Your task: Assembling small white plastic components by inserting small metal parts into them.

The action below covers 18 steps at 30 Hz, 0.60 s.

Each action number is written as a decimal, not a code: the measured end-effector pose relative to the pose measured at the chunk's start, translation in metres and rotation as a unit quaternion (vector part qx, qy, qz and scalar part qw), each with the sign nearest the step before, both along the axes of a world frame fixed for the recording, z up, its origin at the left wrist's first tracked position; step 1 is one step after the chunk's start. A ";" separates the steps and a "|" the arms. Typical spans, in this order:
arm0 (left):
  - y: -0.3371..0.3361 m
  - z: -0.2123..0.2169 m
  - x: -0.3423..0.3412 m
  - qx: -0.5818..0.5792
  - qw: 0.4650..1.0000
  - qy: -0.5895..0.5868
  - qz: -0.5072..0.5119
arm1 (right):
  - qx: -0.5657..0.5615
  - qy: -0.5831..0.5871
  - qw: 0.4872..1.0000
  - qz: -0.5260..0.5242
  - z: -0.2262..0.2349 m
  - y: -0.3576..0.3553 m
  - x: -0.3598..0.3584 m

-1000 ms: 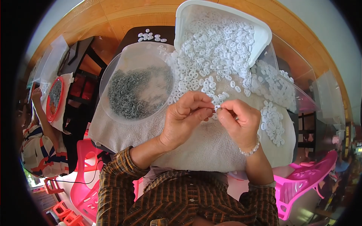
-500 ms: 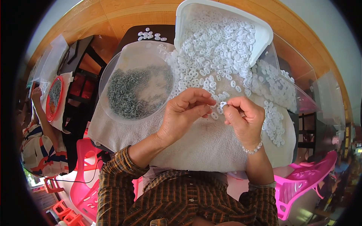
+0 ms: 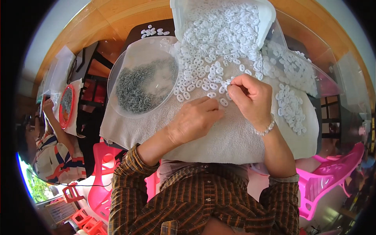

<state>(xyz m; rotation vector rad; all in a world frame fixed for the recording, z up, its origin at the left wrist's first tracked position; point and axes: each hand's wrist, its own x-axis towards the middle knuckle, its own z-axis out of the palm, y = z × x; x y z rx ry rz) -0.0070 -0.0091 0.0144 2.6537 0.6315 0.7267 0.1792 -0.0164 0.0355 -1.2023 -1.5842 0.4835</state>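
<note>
White oval plastic pieces with two holes [image 3: 205,70] spill from a white tub [image 3: 268,27] over a beige towel [image 3: 243,141]. My right hand [image 3: 252,100] is closed in a pinch at the near edge of this pile; whatever its fingertips hold is hidden among the white pieces. Left of it, my left hand [image 3: 197,117] hovers over the towel, its fingers curled together and a little blurred; I cannot see what is in them. To its far left, a clear round tray [image 3: 111,88] carries a heap of small grey screw-like parts [image 3: 135,90].
More white pieces lie under a clear plastic sheet [image 3: 305,51] and in a small pile [image 3: 290,109] on the right. Several sit on the dark tabletop [image 3: 135,33] at the back. On the left, another person's arm [image 3: 58,125] reaches beside a red-rimmed tray [image 3: 62,117]. Pink chairs [image 3: 317,184] stand nearby.
My hands have drawn apart; the left fingers have curled downward. My right hand has moved up to the white pieces, and the white piece seen at its fingertips no longer shows clearly. The view has shifted.
</note>
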 end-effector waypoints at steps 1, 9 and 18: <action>0.000 -0.002 0.001 0.003 1.000 0.005 -0.005 | 0.003 0.005 1.000 -0.005 0.000 0.000 0.001; -0.010 0.001 0.005 -0.390 0.898 -0.177 0.104 | -0.035 0.054 0.997 0.031 0.001 -0.006 -0.001; 0.003 0.003 0.016 -0.660 0.643 -0.387 -0.039 | -0.165 0.144 0.972 0.081 0.043 -0.022 0.000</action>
